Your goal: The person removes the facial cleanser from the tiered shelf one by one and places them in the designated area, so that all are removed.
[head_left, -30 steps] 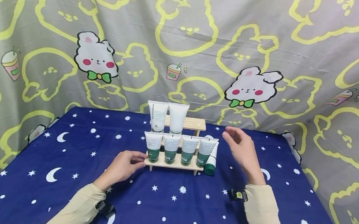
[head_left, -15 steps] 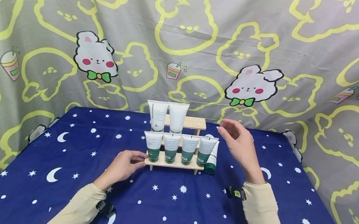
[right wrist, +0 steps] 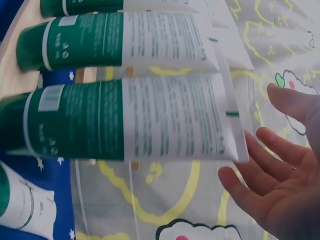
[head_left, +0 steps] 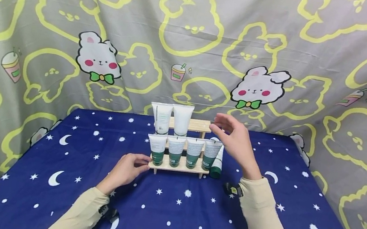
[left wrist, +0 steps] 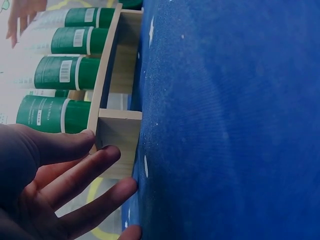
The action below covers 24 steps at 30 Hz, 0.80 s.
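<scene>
A tiered wooden rack [head_left: 179, 168] stands mid-table. My left hand [head_left: 128, 169] holds the left end of its lowest step; in the left wrist view the thumb [left wrist: 75, 145] is at the board's edge and a finger is by the leg. Several green-and-white squeeze tubes [head_left: 193, 153] stand caps down along that step. Two taller white tubes [head_left: 181, 120] stand behind, to the left. My right hand [head_left: 236, 140] hovers, fingers parted, near the rightmost front tube [right wrist: 125, 120] and the top step's right end. Nothing is in its grasp.
Another white tube with a green cap [head_left: 216, 165] lies on the cloth to the right of the rack, partly hidden behind the front tube. A dark blue star-and-moon cloth [head_left: 169, 211] covers the table. A patterned grey curtain [head_left: 141, 17] hangs close behind the rack.
My right hand has moved left and a little upward, from right of the rack to beside its top step. My left hand and the tubes stay where they were.
</scene>
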{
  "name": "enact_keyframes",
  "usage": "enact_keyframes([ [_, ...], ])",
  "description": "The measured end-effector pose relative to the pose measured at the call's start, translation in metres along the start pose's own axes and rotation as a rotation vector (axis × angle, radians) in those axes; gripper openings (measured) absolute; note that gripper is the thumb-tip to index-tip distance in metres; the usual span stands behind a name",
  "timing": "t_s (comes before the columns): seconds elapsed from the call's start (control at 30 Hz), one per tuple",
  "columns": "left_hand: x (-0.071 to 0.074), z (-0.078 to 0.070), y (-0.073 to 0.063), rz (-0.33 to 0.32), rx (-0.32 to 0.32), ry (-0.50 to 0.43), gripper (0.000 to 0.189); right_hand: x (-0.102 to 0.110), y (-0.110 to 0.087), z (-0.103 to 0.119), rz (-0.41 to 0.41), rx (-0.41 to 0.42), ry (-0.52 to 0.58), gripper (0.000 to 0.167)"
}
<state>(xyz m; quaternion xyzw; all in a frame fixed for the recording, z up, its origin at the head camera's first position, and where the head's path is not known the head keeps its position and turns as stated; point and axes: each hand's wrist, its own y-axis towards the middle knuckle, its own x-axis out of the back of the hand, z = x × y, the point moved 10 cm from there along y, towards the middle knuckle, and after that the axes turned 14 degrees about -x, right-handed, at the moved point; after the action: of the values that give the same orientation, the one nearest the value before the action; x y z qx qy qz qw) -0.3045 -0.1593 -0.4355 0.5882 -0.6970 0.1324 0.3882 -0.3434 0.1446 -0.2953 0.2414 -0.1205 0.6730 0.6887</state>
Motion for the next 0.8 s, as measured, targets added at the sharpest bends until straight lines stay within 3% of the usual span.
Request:
enact_keyframes([
  [0.37, 0.002, 0.003, -0.002, -0.003, 0.018, 0.002, 0.021, -0.026, 0.004, 0.019, 0.065, 0.007, -0.043, 0.051],
  [0.8, -0.001, 0.005, -0.002, -0.002, 0.019, 0.0, 0.02, -0.054, 0.014, 0.023, 0.11, -0.035, -0.077, 0.05],
])
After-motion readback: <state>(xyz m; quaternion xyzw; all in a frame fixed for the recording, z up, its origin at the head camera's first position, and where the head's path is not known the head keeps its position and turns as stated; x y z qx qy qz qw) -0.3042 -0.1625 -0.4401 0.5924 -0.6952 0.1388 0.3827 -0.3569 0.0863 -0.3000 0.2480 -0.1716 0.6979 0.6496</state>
